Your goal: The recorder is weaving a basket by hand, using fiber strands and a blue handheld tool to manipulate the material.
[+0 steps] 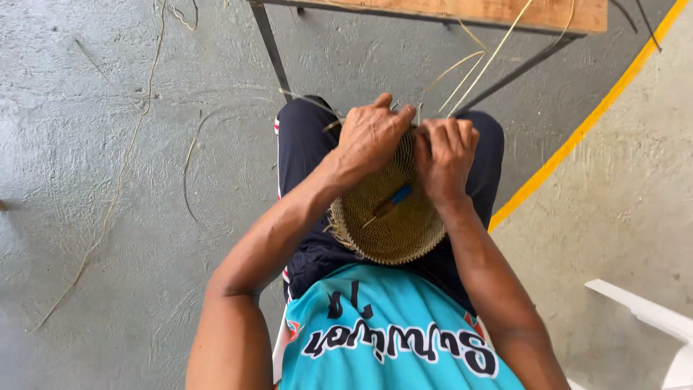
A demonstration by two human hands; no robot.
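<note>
Right now, at the middle of the frame, the left hand (372,137) and right hand (444,155) both clench the far rim of a round woven basket (390,224) resting in the lap; a blue-handled tool (390,204) lies inside it, and pale reed strands (480,68) rise toward the wooden bench (498,13) at the top.

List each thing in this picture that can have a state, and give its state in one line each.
Woven basket: unfinished, resting on the lap, loose strands sticking up from the far rim.
Blue-handled tool: lying loose inside the basket, unheld.
Left hand: closed on the basket's far rim.
Right hand: closed on the rim beside it, gripping strands.
Loose strands: scattered on the concrete floor.
White chair: only partly in view.
</note>
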